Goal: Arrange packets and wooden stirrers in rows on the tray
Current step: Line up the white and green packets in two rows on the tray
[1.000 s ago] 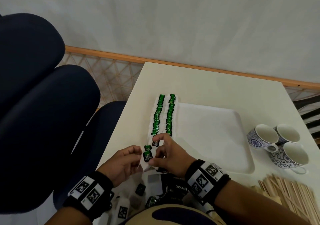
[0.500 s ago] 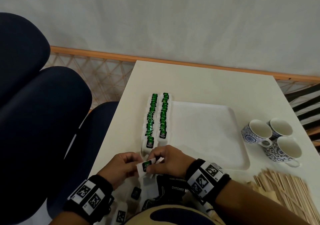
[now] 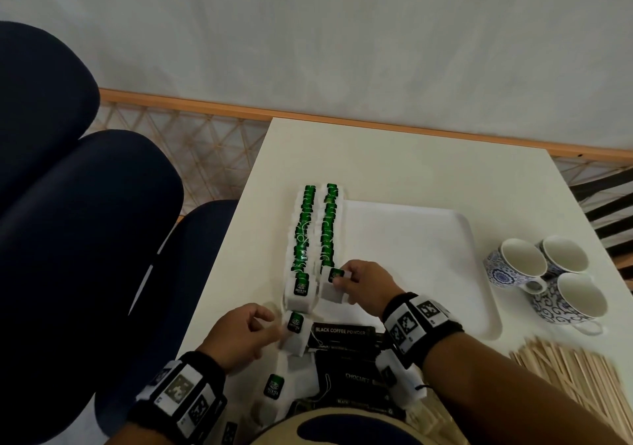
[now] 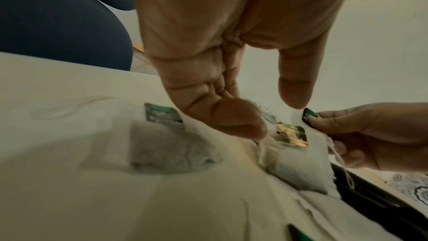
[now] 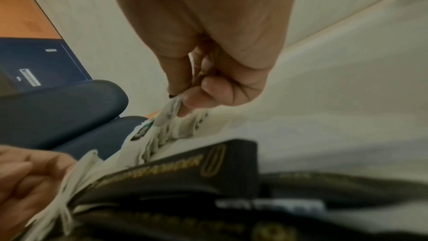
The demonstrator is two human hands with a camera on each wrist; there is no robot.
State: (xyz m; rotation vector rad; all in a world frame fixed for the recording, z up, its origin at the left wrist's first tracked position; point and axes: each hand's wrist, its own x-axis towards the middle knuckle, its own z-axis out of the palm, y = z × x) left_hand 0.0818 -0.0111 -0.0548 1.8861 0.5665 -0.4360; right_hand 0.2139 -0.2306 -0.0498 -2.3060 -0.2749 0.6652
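Fingers, right: your right hand (image 3: 363,285) pinches a green-tagged tea bag (image 3: 334,285) by its tag, thumb and forefinger (image 5: 178,78) closed on it, at the near end of the right-hand row (image 3: 327,227).
Fingers, left: your left hand (image 3: 239,335) is curled round a second tea bag (image 3: 294,333), just short of the left-hand row (image 3: 303,235); the left wrist view shows the thumb (image 4: 295,87) lifted clear.
Change: half a second ago both hands met on one bag in front of you; now they have parted, the right carrying its bag forward to the row end.
Meaning: judged, this bag is about to extend the right row; the left bag is queued next.
Beyond the fingers: the tray (image 3: 445,266) to the right of your right hand holds only these two rows along its left edge.
Behind the fingers: black coffee sachets (image 3: 340,331) and loose tea bags lie unsorted.
Far right: wooden stirrers (image 3: 575,379) untouched on the table (image 3: 411,163); three cups (image 3: 544,280) beyond them.
Earlier frame: head view has shifted; rows unchanged.
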